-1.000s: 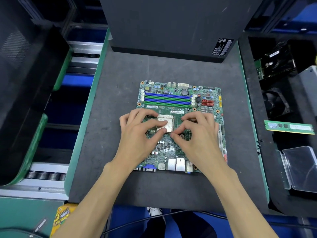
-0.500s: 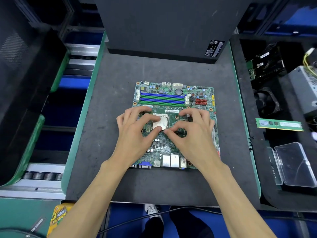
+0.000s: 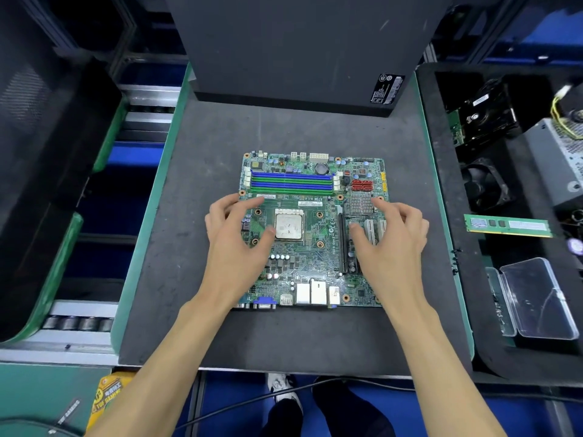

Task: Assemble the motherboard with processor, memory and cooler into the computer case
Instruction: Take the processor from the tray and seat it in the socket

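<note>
Motherboard (image 3: pixel 312 234): flat green board, lying face up on the grey mat (image 3: pixel 205 294), port side toward the person; judged laid so that parts can be pressed in from above before it goes into the case.
Processor (image 3: pixel 289 227): square part with a dull silver lid, sitting level in its pale socket; just off the tip of the left thumb, well clear of the right fingers. Judged seated, though whether the latch is locked cannot be told.
Left hand (image 3: pixel 239 244): fingers spread and loosely bent, gripping nothing; fingertips (image 3: pixel 257 200) over the board's left part, just short of the memory slots. Whether they touch the board cannot be told.
Right hand (image 3: pixel 391 244): fingers spread and relaxed, holding nothing; index tip beside the ribbed metal heatsink (image 3: pixel 361 204), thumb over the long black card slot (image 3: pixel 343 244).
Memory slots (image 3: pixel 291 183): four long plastic rails, blue and green by turns, all empty; beyond the fingertips of both hands.
Memory stick (image 3: pixel 508 226): thin green strip with black chips, lying flat on the black tray (image 3: pixel 441 279) to the right of the right hand's fingers; judged the next part within reach.
Fan (image 3: pixel 484 184): black, round-bladed, in a tray recess beyond the memory stick; possibly the cooler, too dark to say.
Clear box (image 3: pixel 536 301): glossy hard plastic, rounded corners, lid open, nothing seen inside; right of the right wrist.
Computer case (image 3: pixel 299 48): matt black box, scuffed, with a label at its near right corner, standing at the far edge of the mat past all the fingers.
</note>
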Available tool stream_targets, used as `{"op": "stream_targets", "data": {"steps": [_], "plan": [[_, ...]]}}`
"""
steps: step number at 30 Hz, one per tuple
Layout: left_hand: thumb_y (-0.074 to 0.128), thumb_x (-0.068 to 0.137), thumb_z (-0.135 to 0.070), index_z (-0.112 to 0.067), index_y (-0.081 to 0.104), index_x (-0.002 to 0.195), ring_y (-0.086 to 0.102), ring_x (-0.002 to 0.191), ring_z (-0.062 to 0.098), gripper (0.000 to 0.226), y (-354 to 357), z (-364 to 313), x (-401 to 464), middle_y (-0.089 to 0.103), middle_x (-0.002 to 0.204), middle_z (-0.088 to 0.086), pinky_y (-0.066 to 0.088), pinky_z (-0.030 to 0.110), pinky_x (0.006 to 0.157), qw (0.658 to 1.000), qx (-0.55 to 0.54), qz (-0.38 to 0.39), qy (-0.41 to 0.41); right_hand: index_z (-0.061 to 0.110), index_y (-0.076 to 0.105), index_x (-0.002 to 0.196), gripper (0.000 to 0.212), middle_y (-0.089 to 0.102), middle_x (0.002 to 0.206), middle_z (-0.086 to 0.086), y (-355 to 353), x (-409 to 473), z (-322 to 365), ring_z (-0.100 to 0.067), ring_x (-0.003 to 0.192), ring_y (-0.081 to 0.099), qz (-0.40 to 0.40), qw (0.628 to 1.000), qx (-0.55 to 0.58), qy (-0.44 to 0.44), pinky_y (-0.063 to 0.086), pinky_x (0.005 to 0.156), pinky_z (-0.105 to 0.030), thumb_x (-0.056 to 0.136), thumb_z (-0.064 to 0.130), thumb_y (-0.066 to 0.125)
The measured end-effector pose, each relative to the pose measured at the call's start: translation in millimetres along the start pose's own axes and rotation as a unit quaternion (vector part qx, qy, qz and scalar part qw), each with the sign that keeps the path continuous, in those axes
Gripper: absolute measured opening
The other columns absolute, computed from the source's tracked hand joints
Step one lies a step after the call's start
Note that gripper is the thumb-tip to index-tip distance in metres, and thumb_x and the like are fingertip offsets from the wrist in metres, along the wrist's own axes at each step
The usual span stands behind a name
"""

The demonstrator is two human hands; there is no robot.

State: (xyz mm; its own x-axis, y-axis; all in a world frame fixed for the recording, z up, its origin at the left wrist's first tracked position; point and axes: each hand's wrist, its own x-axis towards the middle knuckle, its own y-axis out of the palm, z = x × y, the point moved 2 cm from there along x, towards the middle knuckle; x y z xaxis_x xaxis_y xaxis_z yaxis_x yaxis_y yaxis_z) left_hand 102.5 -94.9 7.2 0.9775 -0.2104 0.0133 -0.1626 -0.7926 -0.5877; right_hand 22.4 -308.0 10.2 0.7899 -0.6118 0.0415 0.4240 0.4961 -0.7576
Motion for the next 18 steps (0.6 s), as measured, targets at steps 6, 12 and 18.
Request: {"op": "stream_targets", "data": {"steps": [6, 12, 18], "plan": [[0.076, 0.085, -0.033, -0.041, 0.070, 0.112, 0.030, 0.130, 0.014, 0.029, 5, -8, -2, 0.035, 0.140, 0.001, 0.021, 0.029, 0.110, 0.997, 0.070, 0.000, 0.014, 0.020, 0.058, 0.134, 0.047, 0.047, 0.128, -0.008, 6, -2, 2, -0.025, 0.115, 0.038, -0.041, 0.999, -0.030, -0.008, 0.020, 0.092, -0.026, 0.090, 0.031, 0.072], [0.078, 0.083, -0.039, -0.046, 0.074, 0.106, 0.024, 0.138, 0.018, 0.024, 7, -12, 2, 0.034, 0.150, 0.002, 0.013, 0.028, 0.105, 0.996, 0.094, 0.004, -0.010, 0.020, 0.058, 0.131, 0.046, 0.048, 0.127, -0.007, 9, -2, 3, -0.026, 0.115, 0.041, -0.058, 0.997, -0.045, -0.009, 0.022, 0.090, -0.027, 0.088, 0.032, 0.072], [0.078, 0.083, -0.040, -0.048, 0.073, 0.105, 0.024, 0.141, 0.019, 0.024, 6, -14, 4, 0.034, 0.152, 0.002, 0.015, 0.030, 0.105, 0.994, 0.108, 0.010, -0.020, 0.021, 0.058, 0.131, 0.046, 0.047, 0.126, -0.006, 7, -3, 6, -0.023, 0.115, 0.039, -0.050, 0.998, -0.044, -0.002, 0.021, 0.090, -0.026, 0.088, 0.031, 0.072]]}}
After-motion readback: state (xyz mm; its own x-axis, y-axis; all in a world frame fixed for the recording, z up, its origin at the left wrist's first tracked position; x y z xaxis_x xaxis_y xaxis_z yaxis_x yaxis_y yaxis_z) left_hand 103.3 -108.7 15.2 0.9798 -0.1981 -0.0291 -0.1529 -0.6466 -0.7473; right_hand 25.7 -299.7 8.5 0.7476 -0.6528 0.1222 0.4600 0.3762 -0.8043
